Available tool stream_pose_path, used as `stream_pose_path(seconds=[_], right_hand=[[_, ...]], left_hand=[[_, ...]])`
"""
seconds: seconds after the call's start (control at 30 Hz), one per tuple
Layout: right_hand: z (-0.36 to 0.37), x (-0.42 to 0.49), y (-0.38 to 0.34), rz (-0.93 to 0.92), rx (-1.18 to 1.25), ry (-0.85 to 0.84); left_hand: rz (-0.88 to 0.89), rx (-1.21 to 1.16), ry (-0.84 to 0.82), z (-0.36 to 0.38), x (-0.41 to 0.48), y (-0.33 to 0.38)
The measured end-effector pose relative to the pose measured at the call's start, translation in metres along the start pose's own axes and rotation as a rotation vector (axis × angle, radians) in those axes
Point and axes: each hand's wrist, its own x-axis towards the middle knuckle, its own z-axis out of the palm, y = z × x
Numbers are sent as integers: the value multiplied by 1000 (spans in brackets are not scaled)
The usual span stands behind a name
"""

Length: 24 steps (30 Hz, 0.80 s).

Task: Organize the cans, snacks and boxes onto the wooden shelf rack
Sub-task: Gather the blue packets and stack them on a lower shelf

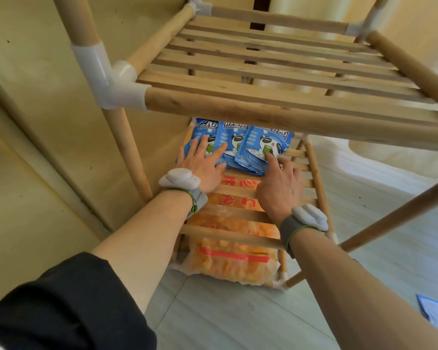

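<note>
Presses left hand (200,165), flat and spread-fingered, onto glossy blue panda-print sachets (261,145) fanned at back of a lower tier of wooden slatted shelf rack (263,107); grips nothing. Touches rightmost sachet with extended forefinger of right hand (280,185), remaining fingers loose, holding nothing: likely squaring the row.

rack (276,107): matt bare wood | joints (104,72): smooth white plastic | packets (261,145): glossy blue foil
</note>
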Motion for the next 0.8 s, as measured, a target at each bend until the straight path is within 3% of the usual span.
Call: stream_pose_path(seconds=[0.17, 0.37, 0.5, 0.63, 0.8], right_hand=[[-3, 14, 4, -94, -12, -30], [-5, 17, 3, -10, 2, -24], [3, 10, -2, -65, 3, -157], [9, 6, -3, -79, -39, -186], [8, 7, -4, -103, 5, -180]], left_hand=[[-28, 47, 4, 4, 9, 6], [-13, -94, 129, 4, -9, 2], [-121, 21, 135, 14, -22, 9], [-133, -55, 177, 11, -12, 15], [-90, 128, 184, 7, -8, 14]])
